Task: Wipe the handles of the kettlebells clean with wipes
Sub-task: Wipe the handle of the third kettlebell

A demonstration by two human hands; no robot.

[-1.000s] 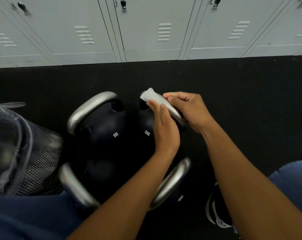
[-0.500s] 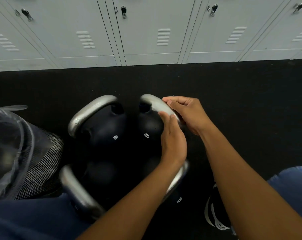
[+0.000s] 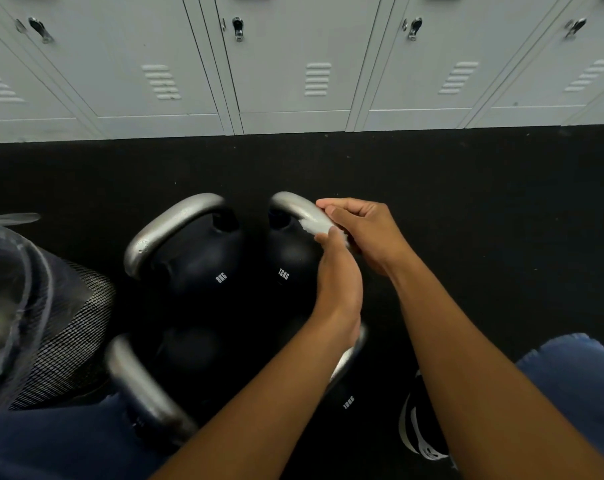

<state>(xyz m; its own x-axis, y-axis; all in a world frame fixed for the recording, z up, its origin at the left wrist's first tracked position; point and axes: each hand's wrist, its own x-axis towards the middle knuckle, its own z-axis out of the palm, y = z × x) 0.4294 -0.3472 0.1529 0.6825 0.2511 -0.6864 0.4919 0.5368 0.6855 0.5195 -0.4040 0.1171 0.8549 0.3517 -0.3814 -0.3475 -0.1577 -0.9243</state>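
Now the wipe [image 3: 316,226] is drawn back down the 12KG kettlebell's handle [image 3: 295,206], whose far end is bared again. It is pinched against the metal by the left hand [image 3: 338,275] and right hand [image 3: 366,230]. Three other handles are judged still unwiped.

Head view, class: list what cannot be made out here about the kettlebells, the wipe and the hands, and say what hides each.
- Wipe: only a white scrap shows; both hands cover the rest.
- Right hand: its grip on the handle is hidden by curled fingers.
- Left hand: palm side unseen; it blocks the 12KG kettlebell.
- Near handle: blurred.
- Nearest kettlebell: mostly behind the left arm.
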